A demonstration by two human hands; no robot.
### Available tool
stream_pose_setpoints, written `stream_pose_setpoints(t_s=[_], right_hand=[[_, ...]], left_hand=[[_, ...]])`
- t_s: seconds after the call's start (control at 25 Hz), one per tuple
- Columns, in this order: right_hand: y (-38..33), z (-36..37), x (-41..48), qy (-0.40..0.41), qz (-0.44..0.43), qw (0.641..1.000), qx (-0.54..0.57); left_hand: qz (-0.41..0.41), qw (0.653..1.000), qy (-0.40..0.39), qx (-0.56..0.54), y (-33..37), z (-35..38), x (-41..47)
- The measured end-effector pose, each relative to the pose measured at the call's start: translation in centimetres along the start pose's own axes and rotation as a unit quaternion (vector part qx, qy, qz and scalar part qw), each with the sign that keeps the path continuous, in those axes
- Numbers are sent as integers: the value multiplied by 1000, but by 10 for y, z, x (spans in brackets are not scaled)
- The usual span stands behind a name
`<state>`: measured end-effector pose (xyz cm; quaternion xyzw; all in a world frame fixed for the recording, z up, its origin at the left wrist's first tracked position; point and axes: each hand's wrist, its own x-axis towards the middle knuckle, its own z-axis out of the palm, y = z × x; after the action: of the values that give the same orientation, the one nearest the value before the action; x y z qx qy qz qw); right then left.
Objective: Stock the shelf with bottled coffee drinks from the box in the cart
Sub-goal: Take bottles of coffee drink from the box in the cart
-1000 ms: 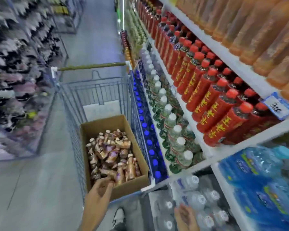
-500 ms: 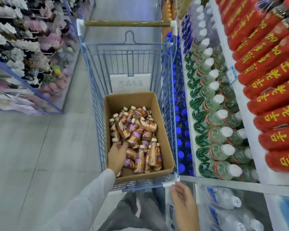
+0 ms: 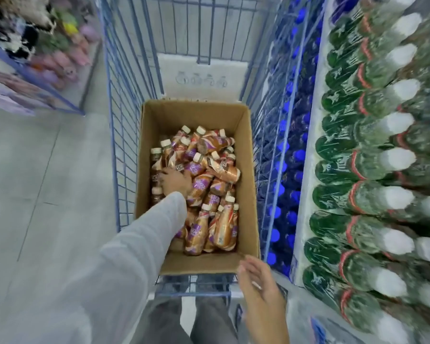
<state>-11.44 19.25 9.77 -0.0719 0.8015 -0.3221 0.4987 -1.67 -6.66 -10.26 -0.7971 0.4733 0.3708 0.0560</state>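
You're at the pick: your left hand (image 3: 175, 181) is down among the coffee bottles (image 3: 221, 229) in the box (image 3: 196, 115) in the cart (image 3: 124, 120); I cannot tell if it grips 1. Your right hand (image 3: 261, 286) hovers open. Bottles lie mostly along the box, caps away from you. Next: grasp 1 body, lift.

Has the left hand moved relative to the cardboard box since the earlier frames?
Yes. The left hand has gone deeper into the box, from its near wall to among the coffee bottles midway along its left side.
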Motion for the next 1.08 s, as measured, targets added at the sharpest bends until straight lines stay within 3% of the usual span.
stream_pose_setpoints(t_s=[0.2,0.32,0.44,0.56,0.72,0.84,0.96,1.0,1.08], right_hand=[[-7,-4,23,-36,8,999,-25],[-23,-3,34,-66,-5,997,-45],[-50,1,66,-91,-48,991,-89],[-79,24,126,-96,-106,976,-166],[-103,75,232,-90,-182,911,-358],[-97,107,288,-114,-169,843,-499],[-77,123,306,-72,-186,783,-590],[-72,125,308,-56,-199,774,-599],[-72,122,300,-59,-189,792,-577]], left_hand=[[-15,1000,12,12,3,21,10],[-14,995,-9,-100,-2,16,1],[2,968,-46,-246,-20,-13,-34],[21,953,-66,-297,-48,-49,-88],[7,950,-69,-306,-85,-82,-146],[-29,940,-55,-336,-106,-87,-173],[-42,927,-68,-367,-118,-84,-182],[-41,925,-66,-373,-117,-83,-182],[-32,925,-58,-375,-115,-83,-184]])
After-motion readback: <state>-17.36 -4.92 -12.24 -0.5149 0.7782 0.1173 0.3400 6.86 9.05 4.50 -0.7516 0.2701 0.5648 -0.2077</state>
